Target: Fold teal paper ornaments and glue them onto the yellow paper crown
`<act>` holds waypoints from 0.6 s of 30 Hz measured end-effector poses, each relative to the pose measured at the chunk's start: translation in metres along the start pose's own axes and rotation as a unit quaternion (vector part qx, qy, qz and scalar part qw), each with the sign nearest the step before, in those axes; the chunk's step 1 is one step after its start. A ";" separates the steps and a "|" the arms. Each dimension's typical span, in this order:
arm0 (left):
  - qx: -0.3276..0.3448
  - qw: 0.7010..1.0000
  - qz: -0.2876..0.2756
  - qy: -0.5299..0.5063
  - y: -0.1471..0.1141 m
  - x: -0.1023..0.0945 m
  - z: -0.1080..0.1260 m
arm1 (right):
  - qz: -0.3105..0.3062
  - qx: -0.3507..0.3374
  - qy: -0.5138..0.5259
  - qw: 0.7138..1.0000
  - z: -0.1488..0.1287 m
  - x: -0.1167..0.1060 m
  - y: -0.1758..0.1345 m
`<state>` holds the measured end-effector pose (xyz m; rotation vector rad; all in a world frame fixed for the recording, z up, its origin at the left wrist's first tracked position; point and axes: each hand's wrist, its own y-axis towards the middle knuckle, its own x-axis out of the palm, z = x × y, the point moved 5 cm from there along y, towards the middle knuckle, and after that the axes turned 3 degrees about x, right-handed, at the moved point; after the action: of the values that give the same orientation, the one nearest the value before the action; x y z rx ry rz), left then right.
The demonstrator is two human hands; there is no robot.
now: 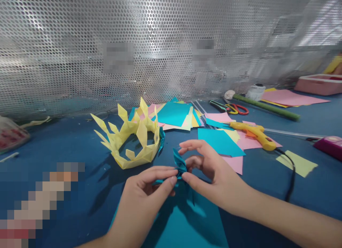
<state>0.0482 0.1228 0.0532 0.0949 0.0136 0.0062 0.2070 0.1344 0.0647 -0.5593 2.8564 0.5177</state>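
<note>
Between both hands is a small folded piece of blue paper [179,159], with a pointed tip standing up. My left hand [151,185] pinches its lower left part between thumb and fingers. My right hand [207,166] grips it from the right with thumb and bent fingers, the index finger raised near the tip. Below them lies a large blue sheet [192,219]. A yellow folded-paper crown [139,161] with pointed spikes stands just beyond my left hand. Against its right side rests another folded blue piece [161,139].
Coloured paper sheets [173,112] lie in a pile at the back. To the right are a yellow glue gun [253,132] with a black cord, red-and-yellow scissors [237,109], a green stick [267,106], a purple object [330,146] and a pink basket [319,85]. Perforated silver sheeting [160,31] rises behind.
</note>
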 end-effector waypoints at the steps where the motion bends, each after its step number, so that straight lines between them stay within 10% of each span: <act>1: -0.012 1.000 0.002 -0.004 0.001 -0.001 -0.001 | -0.006 -0.003 -0.002 1.000 0.001 0.001 0.000; 18: -0.006 0.999 -0.022 0.037 -0.003 0.001 -0.005 | 0.014 0.053 -0.032 0.998 0.002 -0.007 0.002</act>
<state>0.0493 0.1200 0.0481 0.0816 0.0888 -0.0339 0.2123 0.1396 0.0647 -0.4774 2.8133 0.3795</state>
